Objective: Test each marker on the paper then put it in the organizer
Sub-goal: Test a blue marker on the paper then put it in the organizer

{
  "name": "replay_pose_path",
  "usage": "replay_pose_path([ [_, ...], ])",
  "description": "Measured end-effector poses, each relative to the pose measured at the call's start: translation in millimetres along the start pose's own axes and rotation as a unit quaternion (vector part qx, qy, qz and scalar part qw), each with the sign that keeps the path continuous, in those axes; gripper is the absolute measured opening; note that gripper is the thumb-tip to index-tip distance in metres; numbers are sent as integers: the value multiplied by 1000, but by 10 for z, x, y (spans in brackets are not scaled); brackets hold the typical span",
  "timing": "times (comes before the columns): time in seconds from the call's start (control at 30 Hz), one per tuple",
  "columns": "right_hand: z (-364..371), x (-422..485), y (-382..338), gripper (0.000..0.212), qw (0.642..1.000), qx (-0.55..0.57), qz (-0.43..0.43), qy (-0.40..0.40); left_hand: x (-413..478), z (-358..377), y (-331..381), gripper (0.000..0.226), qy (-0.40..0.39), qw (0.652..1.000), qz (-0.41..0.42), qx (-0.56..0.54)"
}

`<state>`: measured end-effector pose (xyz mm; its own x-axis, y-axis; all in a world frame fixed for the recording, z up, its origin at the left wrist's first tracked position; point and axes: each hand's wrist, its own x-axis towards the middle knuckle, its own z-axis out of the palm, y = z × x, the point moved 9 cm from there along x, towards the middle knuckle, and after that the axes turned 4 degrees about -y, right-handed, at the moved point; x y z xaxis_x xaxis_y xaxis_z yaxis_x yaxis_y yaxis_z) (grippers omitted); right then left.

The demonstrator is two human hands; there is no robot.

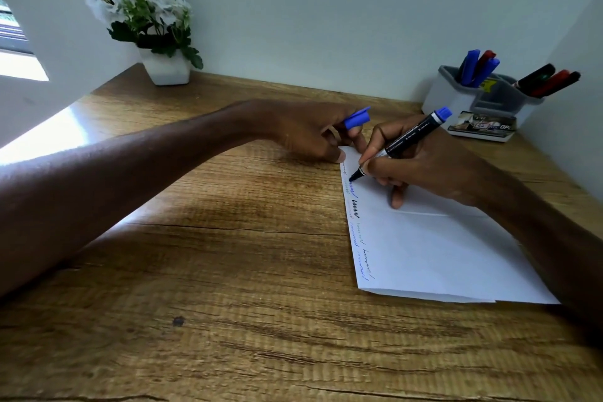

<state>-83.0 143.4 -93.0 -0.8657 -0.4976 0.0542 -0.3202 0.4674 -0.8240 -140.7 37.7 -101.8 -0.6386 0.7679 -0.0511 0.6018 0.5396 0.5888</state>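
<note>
My right hand (421, 166) grips a black marker with a blue end (409, 139), its tip touching the white paper (440, 248) near the top left corner. Several squiggle lines run down the paper's left edge. My left hand (313, 134) holds the blue cap (357, 118) between its fingers, and its fingertips press on the paper's top corner. The grey organizer (456, 95) stands at the back right against the wall, holding several blue, red and black markers (479, 67).
A white pot with white flowers (156, 26) stands at the back left of the wooden desk (228, 271). A small box (483, 127) lies in front of the organizer. Walls close the back and right sides.
</note>
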Motion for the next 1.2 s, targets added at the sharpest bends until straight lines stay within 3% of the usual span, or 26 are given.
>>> replay_pose_path([
  [0.67, -23, 4, 41, 8, 1000, 16, 17, 17, -28, 26, 53, 33, -6, 1000, 2, 8],
  [1.2, -189, -20, 19, 7, 997, 41, 1, 67, 26, 10, -19, 21, -13, 1000, -7, -13],
])
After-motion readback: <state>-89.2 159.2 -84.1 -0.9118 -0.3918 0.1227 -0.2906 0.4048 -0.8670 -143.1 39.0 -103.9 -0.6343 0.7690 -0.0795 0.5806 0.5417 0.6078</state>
